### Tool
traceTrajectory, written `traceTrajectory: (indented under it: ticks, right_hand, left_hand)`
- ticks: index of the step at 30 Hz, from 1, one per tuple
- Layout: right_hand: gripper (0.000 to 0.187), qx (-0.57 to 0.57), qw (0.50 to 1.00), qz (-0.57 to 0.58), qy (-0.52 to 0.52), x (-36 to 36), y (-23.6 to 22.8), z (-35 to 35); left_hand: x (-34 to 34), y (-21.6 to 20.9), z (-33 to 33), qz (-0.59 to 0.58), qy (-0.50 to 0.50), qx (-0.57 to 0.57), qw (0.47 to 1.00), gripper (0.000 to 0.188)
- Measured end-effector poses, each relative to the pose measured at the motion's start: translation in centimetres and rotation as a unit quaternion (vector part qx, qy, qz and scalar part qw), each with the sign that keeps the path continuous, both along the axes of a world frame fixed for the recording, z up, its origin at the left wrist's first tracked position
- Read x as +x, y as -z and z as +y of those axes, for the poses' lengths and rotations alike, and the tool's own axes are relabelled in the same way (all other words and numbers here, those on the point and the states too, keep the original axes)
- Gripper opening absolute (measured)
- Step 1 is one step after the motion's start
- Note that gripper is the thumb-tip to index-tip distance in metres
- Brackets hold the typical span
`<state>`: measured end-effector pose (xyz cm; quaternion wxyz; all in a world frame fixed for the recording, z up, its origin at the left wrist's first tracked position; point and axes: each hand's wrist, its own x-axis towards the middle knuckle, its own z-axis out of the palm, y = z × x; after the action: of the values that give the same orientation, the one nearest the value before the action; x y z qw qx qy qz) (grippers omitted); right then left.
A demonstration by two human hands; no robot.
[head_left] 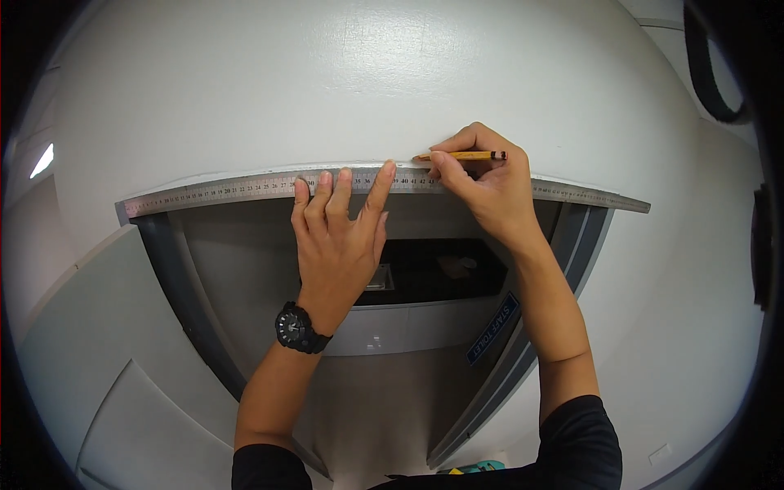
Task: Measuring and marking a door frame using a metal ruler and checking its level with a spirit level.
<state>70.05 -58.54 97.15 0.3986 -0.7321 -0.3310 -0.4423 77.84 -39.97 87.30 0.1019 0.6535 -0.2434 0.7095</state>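
A long steel ruler (216, 193) lies along the top of a grey door frame (581, 245), its right end reaching past the frame's corner. My left hand (336, 249) presses it there with the fingers stretched out and apart, the fingertips on the ruler near its middle. A black watch sits on that wrist. To the right, my right hand (500, 196) is closed around a yellow pencil (469, 155). Its tip points left, at the wall just above the ruler's upper edge. The right hand's lower part covers some of the ruler.
A glossy white wall (392, 73) rises above the frame. At the left stands an open pale door (98, 310). Through the doorway show a black countertop (445, 269) and a blue sign (494, 328). A green and yellow item (480, 467) sits low down, partly hidden.
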Motion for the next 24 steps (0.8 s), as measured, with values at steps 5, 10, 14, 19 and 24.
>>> traceTrajectory:
  ticks: [5,10,14,19,24]
  right_hand:
    - [0.011,-0.005,1.0,0.004,-0.001,0.1,0.1,0.4]
    - [0.012,-0.017,1.0,-0.02,0.014,0.6,0.3,0.1]
    - [0.012,-0.005,1.0,-0.021,0.001,1.0,0.3,0.4]
    - [0.012,-0.001,1.0,-0.022,0.004,0.8,0.3,0.5]
    - [0.012,0.006,1.0,-0.02,-0.007,1.0,0.6,0.5]
  left_hand:
    - [0.2,0.1,0.0,-0.009,0.0,-0.001,1.0,0.064]
    - [0.4,0.2,-0.2,-0.012,0.001,-0.004,1.0,0.065]
    - [0.5,0.2,0.1,-0.013,-0.004,-0.002,1.0,0.064]
    - [0.5,0.1,0.0,-0.019,0.0,-0.004,1.0,0.063]
    - [0.5,0.3,0.0,-0.014,-0.006,-0.004,1.0,0.063]
